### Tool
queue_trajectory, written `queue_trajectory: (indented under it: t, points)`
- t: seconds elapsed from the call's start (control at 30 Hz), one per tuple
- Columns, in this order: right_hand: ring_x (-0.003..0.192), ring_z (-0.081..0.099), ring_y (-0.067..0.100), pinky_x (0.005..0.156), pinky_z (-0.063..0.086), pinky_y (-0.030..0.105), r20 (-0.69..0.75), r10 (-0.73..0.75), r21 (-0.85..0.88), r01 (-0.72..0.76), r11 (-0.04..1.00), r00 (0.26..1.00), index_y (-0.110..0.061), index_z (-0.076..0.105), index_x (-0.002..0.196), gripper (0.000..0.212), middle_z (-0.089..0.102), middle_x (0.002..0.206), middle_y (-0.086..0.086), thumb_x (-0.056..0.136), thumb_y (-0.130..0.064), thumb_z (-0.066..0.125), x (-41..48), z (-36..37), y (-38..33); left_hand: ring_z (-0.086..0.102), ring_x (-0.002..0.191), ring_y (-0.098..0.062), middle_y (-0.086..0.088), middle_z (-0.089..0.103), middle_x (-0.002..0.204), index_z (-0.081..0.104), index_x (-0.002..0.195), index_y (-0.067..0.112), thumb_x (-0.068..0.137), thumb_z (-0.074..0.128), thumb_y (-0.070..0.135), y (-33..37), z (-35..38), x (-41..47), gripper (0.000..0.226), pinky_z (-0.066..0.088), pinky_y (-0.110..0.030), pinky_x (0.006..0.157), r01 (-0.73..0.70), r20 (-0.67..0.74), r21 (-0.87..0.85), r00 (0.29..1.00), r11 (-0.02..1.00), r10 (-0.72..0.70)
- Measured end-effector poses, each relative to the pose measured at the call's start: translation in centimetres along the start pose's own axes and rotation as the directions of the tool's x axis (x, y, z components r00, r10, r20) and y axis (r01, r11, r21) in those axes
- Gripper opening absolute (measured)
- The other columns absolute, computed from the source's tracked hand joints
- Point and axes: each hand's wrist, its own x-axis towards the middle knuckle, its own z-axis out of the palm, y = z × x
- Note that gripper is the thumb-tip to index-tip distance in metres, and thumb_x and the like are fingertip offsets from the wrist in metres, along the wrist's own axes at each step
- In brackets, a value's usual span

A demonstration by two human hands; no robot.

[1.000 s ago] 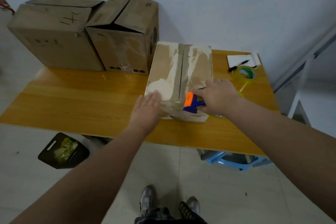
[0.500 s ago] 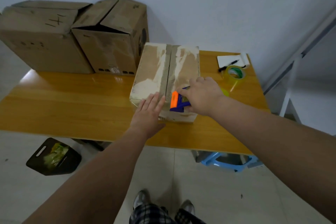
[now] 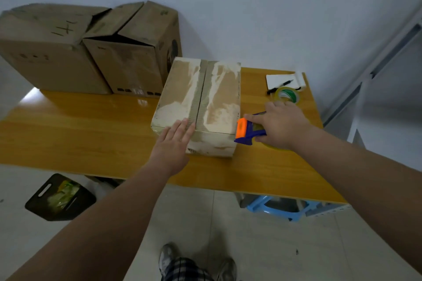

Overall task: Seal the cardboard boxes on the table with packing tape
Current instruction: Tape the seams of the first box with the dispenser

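1 wide-angle view from the person's head, facing forward and steeply down, close above the near edge of the table point(image 3: 91, 134), cardboard box point(image 3: 219, 102) near centre, wall point(image 3: 251, 7) at top, floor point(image 3: 296, 246) and shoes point(image 3: 166, 255) at bottom, straight edges bowed toward the corners

A cardboard box point(image 3: 182, 96) sits near the table's point(image 3: 91, 134) front edge; two larger boxes point(image 3: 52, 57) crowd the far-left corner, with a tape roll point(image 3: 288, 96), pen point(image 3: 279, 87) and paper point(image 3: 277, 79) at the far-right corner.

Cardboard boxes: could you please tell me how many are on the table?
3: near box under the left hand, middle box behind it, far-left box beside that. None seems hidden.
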Motion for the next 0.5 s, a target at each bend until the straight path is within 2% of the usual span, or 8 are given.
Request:
queue_trajectory:
  t: [0.13,0.23,0.37,0.5]
  points:
    - [0.115,0.046,0.028,0.094,0.036,0.039,-0.001,0.002,0.009,-0.002,1.0,1.0,-0.044,0.014,0.148,0.068,0.046,0.127,0.009,0.089,-0.063,0.043,0.0,0.7,0.0,-0.019,0.143,-0.024,-0.007,-0.019,0.157,-0.022,0.146,0.018,0.09,0.05,0.042,1.3,0.1,-0.1,0.094,-0.011,-0.043,0.113,0.065,0.029,0.016,0.997,0.998,-0.065]
    - [0.114,0.046,0.029,0.094,0.036,0.04,-0.019,0.003,-0.016,-0.003,1.0,1.0,-0.042,0.016,0.148,0.067,0.047,0.126,0.01,0.089,-0.062,0.044,0.2,0.9,-0.2,-0.019,0.142,-0.028,-0.011,-0.017,0.156,-0.02,0.146,0.011,0.088,0.047,0.047,3.4,-0.1,0.1,0.095,-0.013,-0.049,0.112,0.1,0.0,0.044,0.995,0.994,-0.1]
    - [0.116,0.045,0.03,0.095,0.036,0.041,-0.001,0.021,0.017,-0.021,1.0,1.0,-0.043,0.017,0.147,0.067,0.046,0.128,0.01,0.089,-0.062,0.044,0.3,1.0,-0.1,-0.024,0.141,-0.02,-0.004,-0.018,0.156,-0.019,0.145,0.014,0.085,0.046,0.043,8.2,-0.8,1.5,0.093,-0.019,-0.048,0.111,-0.086,-0.016,0.048,0.996,0.995,0.087]
    - [0.115,0.046,0.03,0.091,0.037,0.038,0.02,0.046,0.119,-0.048,0.992,0.999,-0.043,0.016,0.148,0.068,0.047,0.127,0.01,0.089,-0.063,0.045,-0.1,1.6,0.4,-0.02,0.142,-0.015,0.002,-0.019,0.156,-0.023,0.144,0.022,0.085,0.047,0.042,6.7,-0.7,1.6,0.093,-0.016,-0.049,0.113,-0.109,-0.006,0.055,0.994,0.992,0.11]
